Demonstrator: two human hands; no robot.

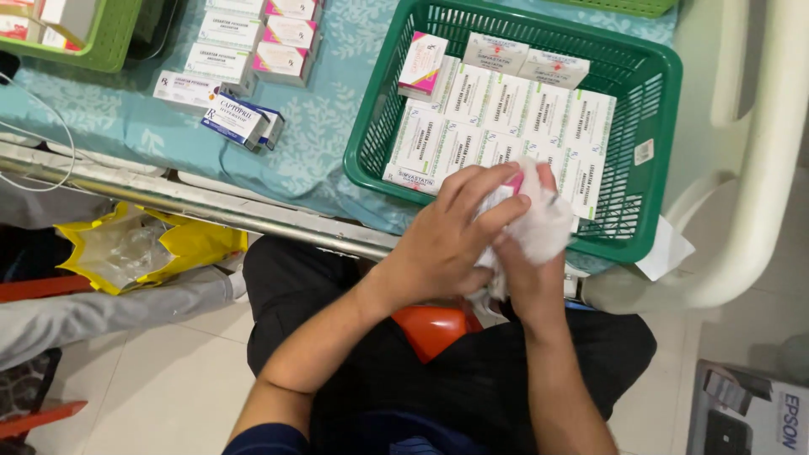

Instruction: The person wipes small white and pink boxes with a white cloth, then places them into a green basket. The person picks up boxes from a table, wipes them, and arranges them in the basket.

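Note:
Both my hands meet just in front of a green plastic basket (657, 76). My left hand (451, 236) lies over a white cloth or tissue (543, 226), pressing it around a small box with a pink edge (512, 179). My right hand (527, 278) grips the same bundle from below, mostly hidden by the cloth. The basket holds several white medicine boxes (506, 114) packed flat, and one pink and white box (423, 63) stands at its far left corner.
The basket rests on a table with a teal patterned cloth (320, 126). More boxes (240, 122) lie in stacks at the left. A yellow bag (143, 248) hangs below. An orange object (434, 329) sits on my lap. A white chair (750, 168) stands right.

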